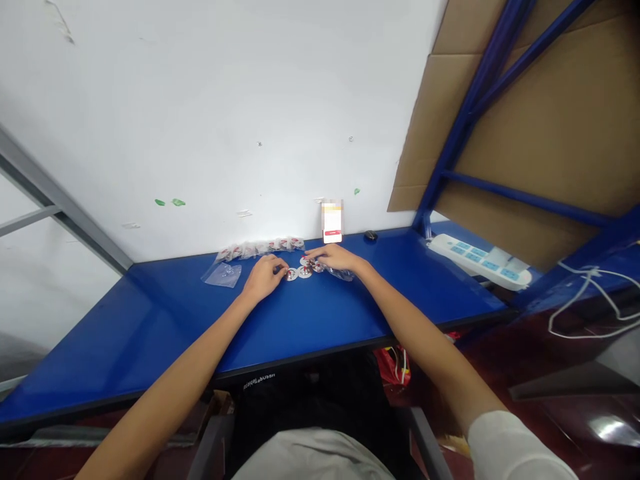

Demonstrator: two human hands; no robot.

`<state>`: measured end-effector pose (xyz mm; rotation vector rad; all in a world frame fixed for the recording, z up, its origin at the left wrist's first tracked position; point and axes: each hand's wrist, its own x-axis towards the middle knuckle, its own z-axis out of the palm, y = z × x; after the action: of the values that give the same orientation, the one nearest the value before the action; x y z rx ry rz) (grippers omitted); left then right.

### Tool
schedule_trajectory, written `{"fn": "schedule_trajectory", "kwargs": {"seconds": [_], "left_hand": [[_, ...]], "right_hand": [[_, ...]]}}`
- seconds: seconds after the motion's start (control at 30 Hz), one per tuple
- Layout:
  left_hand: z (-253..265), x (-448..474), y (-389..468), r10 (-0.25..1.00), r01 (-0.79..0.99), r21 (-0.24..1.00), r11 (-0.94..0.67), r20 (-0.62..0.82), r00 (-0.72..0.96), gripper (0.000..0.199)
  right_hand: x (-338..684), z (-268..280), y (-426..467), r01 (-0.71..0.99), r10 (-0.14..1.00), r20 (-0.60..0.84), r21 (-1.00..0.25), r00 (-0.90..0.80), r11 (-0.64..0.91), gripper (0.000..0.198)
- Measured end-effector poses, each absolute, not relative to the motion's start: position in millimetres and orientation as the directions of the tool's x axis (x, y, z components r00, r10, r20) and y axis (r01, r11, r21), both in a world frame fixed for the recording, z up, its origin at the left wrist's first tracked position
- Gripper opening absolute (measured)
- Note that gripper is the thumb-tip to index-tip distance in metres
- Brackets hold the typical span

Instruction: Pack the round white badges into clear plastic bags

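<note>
Small white-and-silver round discs with red marks [305,272] lie in a cluster on the blue table [300,320]. My left hand [265,277] is curled at the left of the cluster, its thumb and fingertips pinched at the edge of the leftmost disc [291,275]. From the right, my right hand [336,256] reaches over the other discs with fingers stretched out, the fingertips touching or just above them. Its palm side and some discs are hidden. A clear plastic bag [343,274] lies under and beside my right wrist.
Several bagged pieces with red marks [260,249] line the wall. A flat clear bag [223,275] lies left of my hands. A phone with a lit screen [333,222] leans on the wall, near a small black object [371,235]. A white power strip [479,260] sits at right.
</note>
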<state>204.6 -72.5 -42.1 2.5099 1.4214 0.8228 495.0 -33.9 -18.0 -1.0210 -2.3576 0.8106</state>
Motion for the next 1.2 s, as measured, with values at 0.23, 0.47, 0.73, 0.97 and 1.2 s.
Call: {"fn": "schedule_trajectory", "kwargs": {"seconds": [0.23, 0.47, 0.73, 0.97, 1.2], "left_hand": [[-40.9, 207.4, -77.2, 0.839, 0.721, 0.436, -0.538, 0.363, 0.406, 0.023], [-35.5, 207.8, -86.6, 0.820, 0.687, 0.449, -0.571, 0.355, 0.449, 0.028], [-34.8, 206.0, -88.4, 0.758, 0.625, 0.435, -0.649, 0.299, 0.579, 0.029], [-32.9, 201.4, -81.1, 0.753, 0.617, 0.440, -0.653, 0.284, 0.594, 0.028], [-34.1, 198.7, -75.6, 0.771, 0.627, 0.456, -0.632, 0.285, 0.570, 0.025]], "right_hand": [[498.3, -21.6, -27.4, 0.533, 0.769, 0.253, -0.595, -0.587, 0.602, 0.046], [492.2, -28.4, -28.8, 0.559, 0.745, 0.237, -0.530, -0.624, 0.637, 0.044], [492.0, -37.8, -22.6, 0.571, 0.747, 0.222, -0.522, -0.627, 0.634, 0.043], [492.8, -33.8, -24.3, 0.548, 0.722, 0.230, -0.514, -0.652, 0.660, 0.046], [494.1, -28.6, -28.2, 0.548, 0.753, 0.233, -0.561, -0.615, 0.621, 0.045]]}}
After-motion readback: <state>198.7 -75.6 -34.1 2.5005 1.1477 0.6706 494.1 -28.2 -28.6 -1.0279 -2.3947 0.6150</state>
